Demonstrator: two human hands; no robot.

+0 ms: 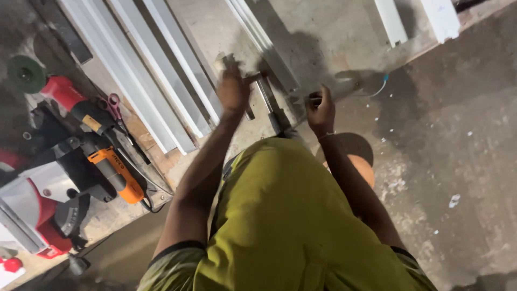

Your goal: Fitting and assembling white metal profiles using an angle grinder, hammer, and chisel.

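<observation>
Counting two bare hands over a concrete floor [463,140]. Left hand [233,89] hovering blurred above a short metal bar [267,97]; grip impossible to tell through the blur, contact with the bar uncertain. Right hand [321,110] clenching around one small dark tool [314,99], wrist carrying one thin bracelet [325,136]. Metal bar lying on the floor between the two hands, running from near the left hand down toward the lap, its lower end vanishing behind one yellow-green apron [280,215].

Listing, upper left: about four long white profiles [156,70] lying side by side, slanting across a wooden board [156,151]. Adding one more white profile [258,40] lying apart, nearer the hands, and two short white pieces [417,19] at the top right edge.

Listing, left edge: one orange drill [116,175], one red grinder [67,94] carrying one green disc [24,74], one pair of pink-handled scissors [114,105], one red-and-white saw [32,210], all lying close together.

Noting one blue wire scrap [381,85] lying on the floor right of the right hand, and one brown round seat [358,156] showing just behind the right forearm.
</observation>
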